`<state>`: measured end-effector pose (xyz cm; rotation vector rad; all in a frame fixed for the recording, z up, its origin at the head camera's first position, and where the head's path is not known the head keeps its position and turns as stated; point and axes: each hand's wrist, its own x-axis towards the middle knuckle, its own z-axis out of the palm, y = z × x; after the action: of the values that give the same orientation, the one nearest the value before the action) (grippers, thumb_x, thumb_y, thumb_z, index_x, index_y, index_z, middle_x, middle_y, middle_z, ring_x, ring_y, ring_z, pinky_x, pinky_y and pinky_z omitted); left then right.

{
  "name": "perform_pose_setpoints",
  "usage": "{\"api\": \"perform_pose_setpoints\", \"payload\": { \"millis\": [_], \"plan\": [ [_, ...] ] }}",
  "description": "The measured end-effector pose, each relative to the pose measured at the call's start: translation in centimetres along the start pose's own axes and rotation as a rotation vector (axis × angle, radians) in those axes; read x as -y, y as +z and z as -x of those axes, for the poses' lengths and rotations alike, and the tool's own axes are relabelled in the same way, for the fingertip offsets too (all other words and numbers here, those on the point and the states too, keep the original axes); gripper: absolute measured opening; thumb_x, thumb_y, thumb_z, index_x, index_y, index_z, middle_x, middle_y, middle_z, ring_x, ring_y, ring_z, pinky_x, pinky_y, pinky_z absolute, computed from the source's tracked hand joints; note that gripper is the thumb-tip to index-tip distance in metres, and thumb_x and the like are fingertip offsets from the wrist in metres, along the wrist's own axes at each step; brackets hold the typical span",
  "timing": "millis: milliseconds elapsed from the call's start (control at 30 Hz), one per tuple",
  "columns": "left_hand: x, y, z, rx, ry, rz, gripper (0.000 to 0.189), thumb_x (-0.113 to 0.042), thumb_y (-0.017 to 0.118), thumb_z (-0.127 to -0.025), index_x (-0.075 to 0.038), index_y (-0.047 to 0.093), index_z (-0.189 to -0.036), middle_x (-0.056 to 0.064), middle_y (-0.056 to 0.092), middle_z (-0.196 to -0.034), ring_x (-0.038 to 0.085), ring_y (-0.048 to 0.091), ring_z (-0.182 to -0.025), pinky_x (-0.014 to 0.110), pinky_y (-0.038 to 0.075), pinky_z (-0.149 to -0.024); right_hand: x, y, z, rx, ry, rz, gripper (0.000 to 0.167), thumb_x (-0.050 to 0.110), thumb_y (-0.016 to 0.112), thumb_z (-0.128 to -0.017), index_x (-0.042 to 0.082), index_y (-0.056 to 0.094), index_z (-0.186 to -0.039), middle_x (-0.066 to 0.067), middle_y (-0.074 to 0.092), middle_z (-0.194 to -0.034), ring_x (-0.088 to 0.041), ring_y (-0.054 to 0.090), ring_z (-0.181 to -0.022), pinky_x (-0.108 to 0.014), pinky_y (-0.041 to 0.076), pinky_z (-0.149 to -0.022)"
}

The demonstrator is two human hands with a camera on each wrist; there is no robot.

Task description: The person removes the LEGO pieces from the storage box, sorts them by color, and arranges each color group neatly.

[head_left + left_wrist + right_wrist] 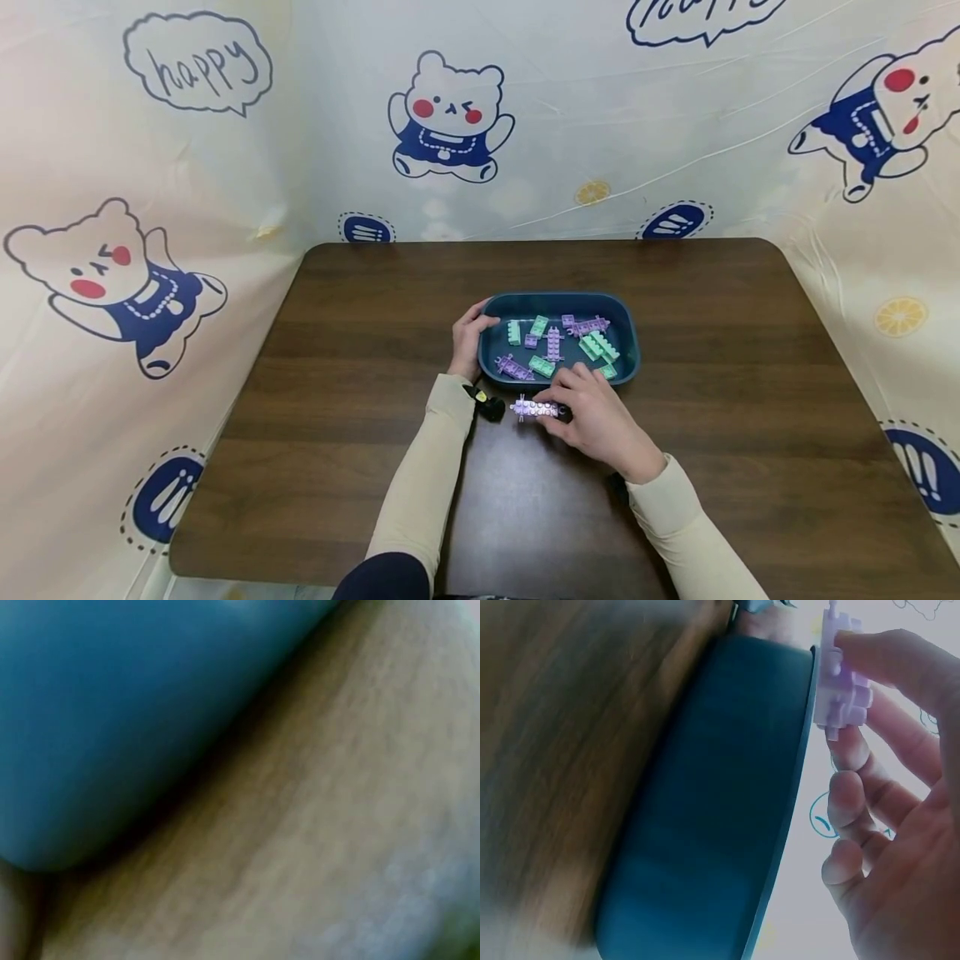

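The tray (pixel 705 787) looks like smooth plastic with a soft sheen; the bricks (pixel 553 343), studded plastic. The table (pixel 337 417) shows smooth wood grain, faintly glossy. Sleeves (pixel 412 475) are matt cloth; the backdrop (pixel 570 108), creased, slightly shiny.

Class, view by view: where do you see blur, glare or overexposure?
Head: mostly clear, pale sheen on the table, low in frame; left wrist: tray and table badly blurred; right wrist: table smeared, backdrop behind the right hand nearly white.
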<state>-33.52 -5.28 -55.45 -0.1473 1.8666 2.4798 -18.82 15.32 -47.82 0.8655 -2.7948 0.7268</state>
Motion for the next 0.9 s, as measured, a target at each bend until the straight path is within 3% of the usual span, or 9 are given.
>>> {"api": "perform_pose_setpoints", "payload": {
  "millis": [467, 900],
  "plan": [
    [0.1, -0.1, -0.1, 0.003, -0.012, 0.013, 0.037, -0.013, 0.065, -0.085, -0.014, 0.068, -0.122, 0.003, 0.061, -0.128, 0.022, 0.055, -0.116, 0.038, 0.043, -0.100, 0.8, 1.8, 0.7, 0.018, 0.022, 0.105, 0.029, 0.028, 0.083, -0.077, 0.018, 0.078, -0.105, 0.008, 0.053, -0.085, -0.008, 0.046, -0.073, -0.026, 0.042, -0.064],
    [0.0, 0.0, -0.2, -0.002, -0.032, 0.024, 0.036, -0.011, 0.065, -0.085, -0.015, 0.069, -0.121, 0.003, 0.061, -0.128, 0.022, 0.054, -0.117, 0.039, 0.042, -0.101, 1.3, 2.3, 0.9, 0.052, 0.074, 0.180, 0.026, 0.026, 0.082, -0.078, 0.016, 0.078, -0.102, 0.005, 0.057, -0.085, -0.012, 0.056, -0.073, -0.030, 0.049, -0.065]
  ]
}}
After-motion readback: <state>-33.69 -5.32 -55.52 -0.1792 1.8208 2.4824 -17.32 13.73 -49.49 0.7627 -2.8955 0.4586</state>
